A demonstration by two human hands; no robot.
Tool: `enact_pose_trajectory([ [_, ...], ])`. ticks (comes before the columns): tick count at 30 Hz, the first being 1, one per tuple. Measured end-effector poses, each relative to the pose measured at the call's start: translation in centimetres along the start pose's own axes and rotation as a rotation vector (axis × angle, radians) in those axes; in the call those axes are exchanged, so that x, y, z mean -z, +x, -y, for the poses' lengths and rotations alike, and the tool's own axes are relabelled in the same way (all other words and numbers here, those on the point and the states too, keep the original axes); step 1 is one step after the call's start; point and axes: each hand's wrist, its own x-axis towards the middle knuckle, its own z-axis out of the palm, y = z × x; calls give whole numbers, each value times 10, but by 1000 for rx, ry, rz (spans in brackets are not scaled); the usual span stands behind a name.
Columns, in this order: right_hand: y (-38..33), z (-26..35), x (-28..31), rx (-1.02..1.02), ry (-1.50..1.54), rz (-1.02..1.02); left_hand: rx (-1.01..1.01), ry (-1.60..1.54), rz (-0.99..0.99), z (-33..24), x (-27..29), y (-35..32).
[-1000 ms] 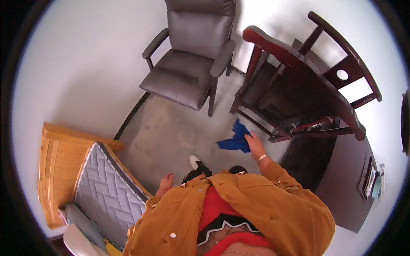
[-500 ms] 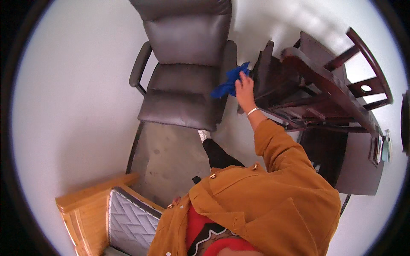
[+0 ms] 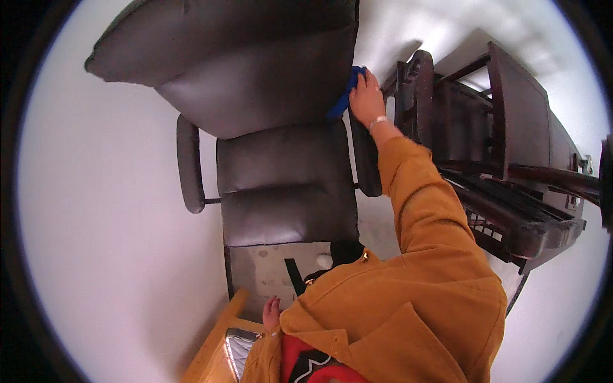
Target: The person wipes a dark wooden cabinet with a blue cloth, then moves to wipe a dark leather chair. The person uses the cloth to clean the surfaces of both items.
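Note:
My right hand (image 3: 368, 99) holds a blue cloth (image 3: 340, 105) against the right edge of a dark leather chair, where the backrest (image 3: 262, 76) meets the right armrest (image 3: 365, 153). Part of the cloth is hidden under my fingers. The chair's seat (image 3: 287, 185) faces me, with the left armrest (image 3: 189, 166) on its far side from my arm. Low in the view, my left hand (image 3: 272, 313) hangs near my jacket front, fingers apart and nothing in them.
Stacked dark wooden chairs (image 3: 472, 127) stand close to the right of my arm. A wooden bed frame (image 3: 217, 338) with a grey quilted panel (image 3: 239, 351) is at lower left. White wall (image 3: 108, 191) runs along the left, and concrete floor (image 3: 255, 268) shows below the seat.
I have come closer to the chair, which now looks larger. The cloth in my right hand went from beside the right armrest to the backrest's edge. My left hand has come more into view.

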Motion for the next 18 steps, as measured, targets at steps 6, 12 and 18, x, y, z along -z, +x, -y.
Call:
enact_pose_trajectory([
  [6,1,13,12,13,-55,20,-120,250,149,-32,29,64],
  [12,-206,80,107,-224,-138,222,488,-229,508,31,120,217],
  [18,-256,92,111,-210,-132,116,137,153,448,27,177,261],
])
